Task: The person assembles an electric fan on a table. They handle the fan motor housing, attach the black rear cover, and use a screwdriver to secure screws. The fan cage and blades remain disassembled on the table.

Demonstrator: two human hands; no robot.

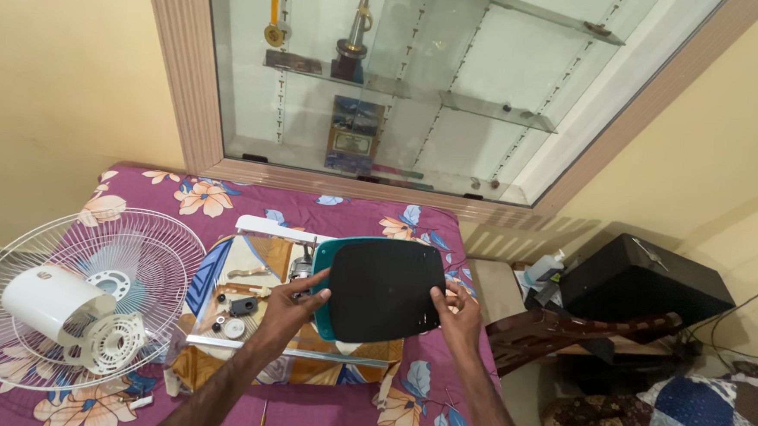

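Both hands are up on the flat, rounded-rectangle panel, matte black on its face with a teal plastic rim (381,289), held tilted above the bed. The left hand (295,305) is closed on the panel's left edge, thumb on the black face and fingers curled behind the teal rim. The right hand (457,310) pinches the right edge, fingertips pressed to the dark surface.

Under the panel lies a patterned cloth in tan, blue and brown (220,269), spread over the magenta bedsheet printed with orange and blue flowers (317,413). On the cloth, just left of the left hand, sits a scatter of small metal and black parts, screws and round washers (234,311). A thin silvery metal strip (242,345) lies along the cloth's near edge.

Further left, a round white wire fan guard (135,243) lies flat on the bed, with a smooth white plastic motor housing (46,301) and a slotted white plastic hub (113,342) resting on it.

Behind the bed, a glass-fronted wall cabinet with a ribbed wooden frame (179,64) holds a rectangular framed item in blue and green (355,132) on its lower shelf. To the right stands a black box-shaped case (643,283).
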